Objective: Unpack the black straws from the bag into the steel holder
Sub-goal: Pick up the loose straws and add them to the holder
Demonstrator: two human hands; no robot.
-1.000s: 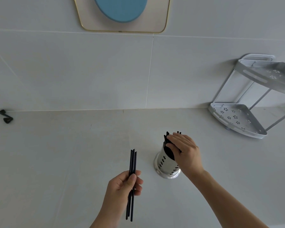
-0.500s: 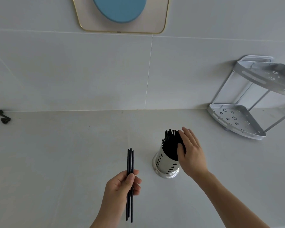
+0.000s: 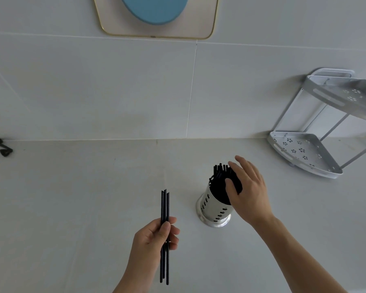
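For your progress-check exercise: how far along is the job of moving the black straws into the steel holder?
Mostly done: a thick bunch of straws already stands in the steel holder, and the right hand touches them with straight fingers. In hand: the left hand grips a few straws. Left: dropping those in. No bag is visible.

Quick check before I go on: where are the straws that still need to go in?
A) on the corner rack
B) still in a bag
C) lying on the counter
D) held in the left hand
D: the left hand grips a few loose black straws upright, beside the steel holder, while the right hand rests open against the bundle already in it.
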